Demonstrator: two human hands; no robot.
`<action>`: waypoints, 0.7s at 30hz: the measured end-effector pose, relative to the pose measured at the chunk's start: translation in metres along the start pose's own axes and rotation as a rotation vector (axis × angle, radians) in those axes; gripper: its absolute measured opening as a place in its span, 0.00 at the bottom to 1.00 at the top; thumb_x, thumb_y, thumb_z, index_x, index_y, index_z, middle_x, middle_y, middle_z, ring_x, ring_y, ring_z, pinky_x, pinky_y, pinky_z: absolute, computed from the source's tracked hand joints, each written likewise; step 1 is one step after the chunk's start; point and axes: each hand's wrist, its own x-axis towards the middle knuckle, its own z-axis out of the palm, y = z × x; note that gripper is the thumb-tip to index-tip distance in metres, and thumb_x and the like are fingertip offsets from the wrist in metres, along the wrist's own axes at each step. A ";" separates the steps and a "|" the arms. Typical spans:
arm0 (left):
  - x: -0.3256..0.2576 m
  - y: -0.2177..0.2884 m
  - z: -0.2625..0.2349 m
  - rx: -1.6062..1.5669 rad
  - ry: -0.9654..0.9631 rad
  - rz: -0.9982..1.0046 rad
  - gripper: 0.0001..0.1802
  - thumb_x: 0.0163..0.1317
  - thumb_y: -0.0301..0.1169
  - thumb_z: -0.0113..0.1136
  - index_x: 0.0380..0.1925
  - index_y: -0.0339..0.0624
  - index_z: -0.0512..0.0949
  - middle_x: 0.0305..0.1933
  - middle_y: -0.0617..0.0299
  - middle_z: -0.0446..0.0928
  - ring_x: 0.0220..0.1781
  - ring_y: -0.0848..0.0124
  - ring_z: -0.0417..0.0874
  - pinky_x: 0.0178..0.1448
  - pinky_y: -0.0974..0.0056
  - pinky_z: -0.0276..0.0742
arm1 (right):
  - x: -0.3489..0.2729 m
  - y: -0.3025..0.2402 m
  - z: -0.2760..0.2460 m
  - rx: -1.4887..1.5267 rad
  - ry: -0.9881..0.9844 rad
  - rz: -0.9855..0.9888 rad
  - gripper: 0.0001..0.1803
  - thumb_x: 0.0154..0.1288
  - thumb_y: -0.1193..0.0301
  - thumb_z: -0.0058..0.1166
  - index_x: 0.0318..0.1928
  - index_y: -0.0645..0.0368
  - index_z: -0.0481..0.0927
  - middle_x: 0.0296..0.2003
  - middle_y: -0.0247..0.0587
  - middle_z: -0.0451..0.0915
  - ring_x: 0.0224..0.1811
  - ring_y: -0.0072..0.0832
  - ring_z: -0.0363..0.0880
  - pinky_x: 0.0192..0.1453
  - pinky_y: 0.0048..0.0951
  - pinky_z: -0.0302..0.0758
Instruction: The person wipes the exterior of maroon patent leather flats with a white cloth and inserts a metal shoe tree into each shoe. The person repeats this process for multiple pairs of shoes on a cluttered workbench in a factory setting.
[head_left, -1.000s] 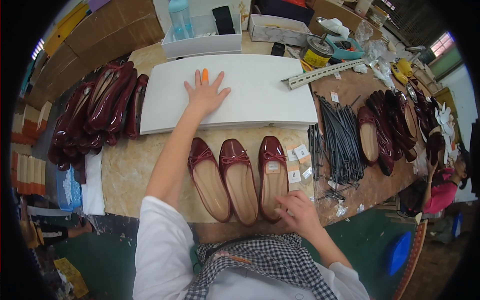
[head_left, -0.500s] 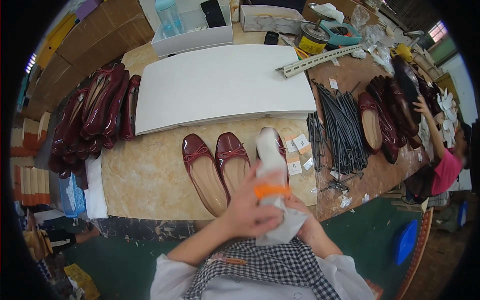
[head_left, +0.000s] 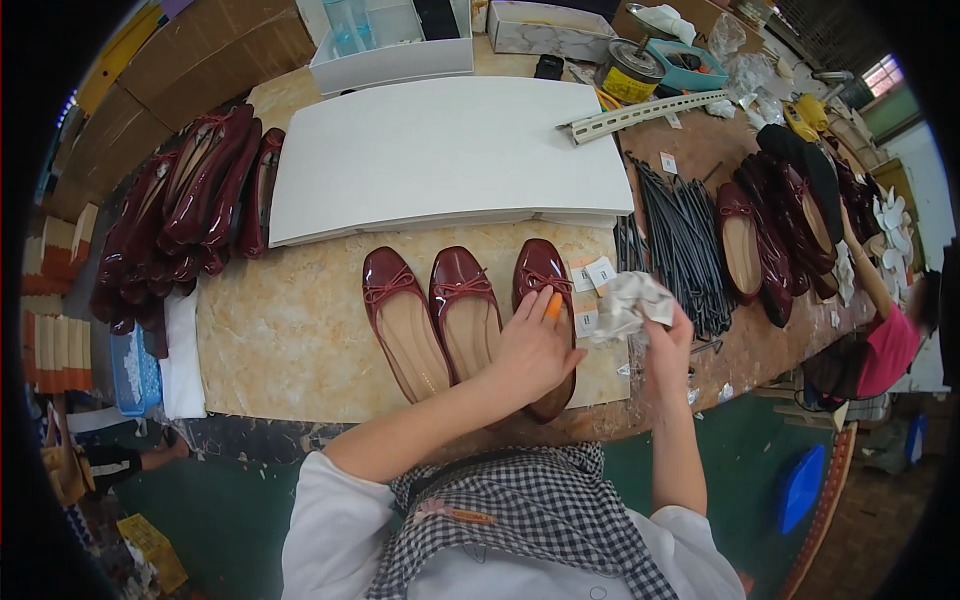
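While left fingers (head_left: 530, 310) flat on the rightmost burgundy shoe (head_left: 545, 275), right fingers (head_left: 668, 335) clenched round crumpled paper (head_left: 632, 303) beside it.

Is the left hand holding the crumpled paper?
No, the left hand rests on the rightmost shoe, while the right hand holds the paper.

Left hand (head_left: 535, 350) covers heel half of rightmost burgundy flat (head_left: 543, 290); insole not visible. Right hand (head_left: 668, 335) hides part of crumpled paper (head_left: 630, 305). Items at table's far right corner too small to identify.
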 end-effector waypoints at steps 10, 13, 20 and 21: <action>-0.055 0.038 -0.012 -0.112 -0.186 0.046 0.41 0.56 0.58 0.57 0.51 0.25 0.76 0.53 0.37 0.74 0.64 0.50 0.68 0.74 0.41 0.47 | 0.027 0.053 0.076 -1.275 -0.279 -0.717 0.14 0.43 0.79 0.57 0.36 0.61 0.80 0.34 0.45 0.70 0.41 0.41 0.73 0.43 0.34 0.73; -0.049 0.045 -0.003 -0.054 -0.198 0.000 0.35 0.55 0.53 0.60 0.47 0.27 0.78 0.50 0.39 0.76 0.59 0.53 0.72 0.72 0.41 0.50 | 0.030 0.051 0.082 -1.227 -0.297 -0.684 0.15 0.46 0.77 0.60 0.38 0.62 0.79 0.34 0.45 0.71 0.41 0.41 0.73 0.43 0.38 0.74; -0.035 0.040 -0.008 0.044 -0.245 0.074 0.31 0.57 0.56 0.57 0.37 0.34 0.83 0.43 0.47 0.79 0.52 0.56 0.77 0.68 0.44 0.56 | 0.066 0.060 0.070 -0.981 -0.184 -0.418 0.33 0.51 0.71 0.66 0.59 0.65 0.72 0.38 0.50 0.73 0.40 0.47 0.74 0.47 0.39 0.73; -0.030 0.036 -0.013 0.026 -0.311 0.094 0.31 0.57 0.57 0.57 0.36 0.35 0.83 0.41 0.48 0.80 0.51 0.56 0.77 0.66 0.45 0.57 | 0.062 0.071 0.073 -0.950 -0.198 -0.443 0.32 0.52 0.71 0.65 0.59 0.65 0.72 0.39 0.50 0.73 0.41 0.46 0.74 0.48 0.38 0.73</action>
